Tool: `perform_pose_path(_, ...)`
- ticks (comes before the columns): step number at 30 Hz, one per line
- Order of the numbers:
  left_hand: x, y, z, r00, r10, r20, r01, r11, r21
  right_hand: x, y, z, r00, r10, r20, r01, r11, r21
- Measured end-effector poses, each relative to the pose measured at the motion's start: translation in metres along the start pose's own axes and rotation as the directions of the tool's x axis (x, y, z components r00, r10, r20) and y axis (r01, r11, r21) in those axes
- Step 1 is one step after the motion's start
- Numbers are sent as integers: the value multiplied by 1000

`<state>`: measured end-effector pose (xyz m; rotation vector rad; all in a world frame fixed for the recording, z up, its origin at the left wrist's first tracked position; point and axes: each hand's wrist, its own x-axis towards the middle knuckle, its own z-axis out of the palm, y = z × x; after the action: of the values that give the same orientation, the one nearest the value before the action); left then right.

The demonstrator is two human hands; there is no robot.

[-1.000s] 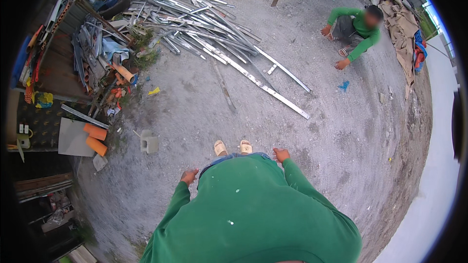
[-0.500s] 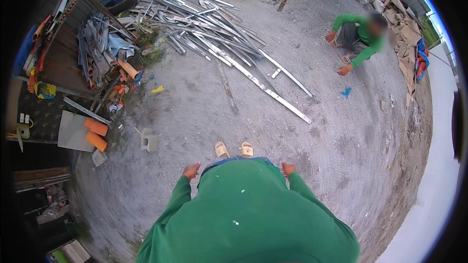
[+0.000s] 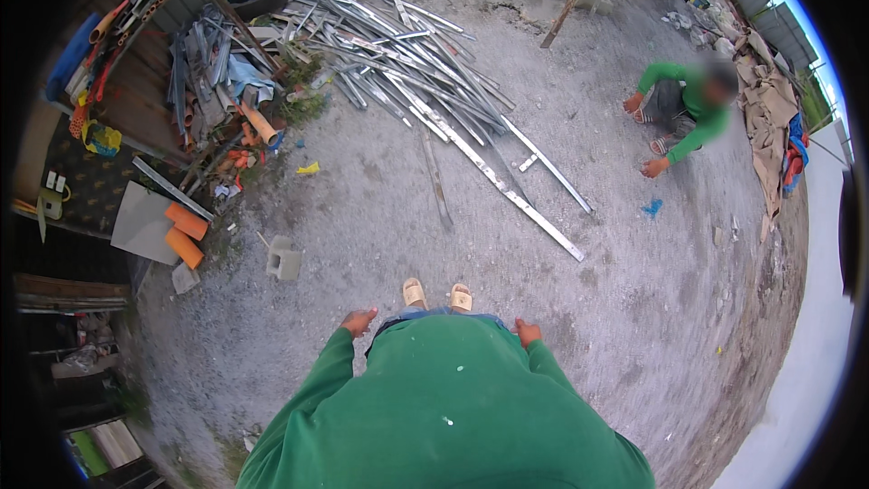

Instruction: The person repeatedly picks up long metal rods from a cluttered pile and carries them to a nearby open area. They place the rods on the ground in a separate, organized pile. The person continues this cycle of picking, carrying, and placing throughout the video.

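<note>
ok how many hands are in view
4: the person's left hand and right hand, either side of the green shirt; the farther hand and nearer hand of the crouching co-worker, upper right. None seem hidden.

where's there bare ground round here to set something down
Bare gravel lies between the concrete block and the sandals; also a wide stretch from the right hand toward the white wall, with a few small scraps. Crowded: the heap of metal bars ahead, and the left side around the orange pipes.

Head-worn fisheye — looking down and forward, close above torso, wide over ground
</note>
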<state>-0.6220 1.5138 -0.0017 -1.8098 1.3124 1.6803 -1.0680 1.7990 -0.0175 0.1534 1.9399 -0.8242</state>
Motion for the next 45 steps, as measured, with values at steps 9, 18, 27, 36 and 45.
perform_pose_path(9,-17,-11,10,999,-46,-2,46,995,-85,11,-16,-12,997,75,22,-71,989,-133)
perform_pose_path(18,-37,-15,21,995,-79,-55,67,981,-182,63,-7,-32,1000,21,10,-20,995,-103)
perform_pose_path(27,-55,-22,41,992,-35,-125,14,986,-167,65,-25,-22,995,86,52,-67,956,-287)
perform_pose_path(36,-84,-58,47,938,-2,-348,-103,954,-283,100,-46,-6,950,161,266,61,742,-668)
perform_pose_path(45,-74,-180,85,910,-403,-99,291,791,-538,114,-181,73,960,3,280,159,818,-553)
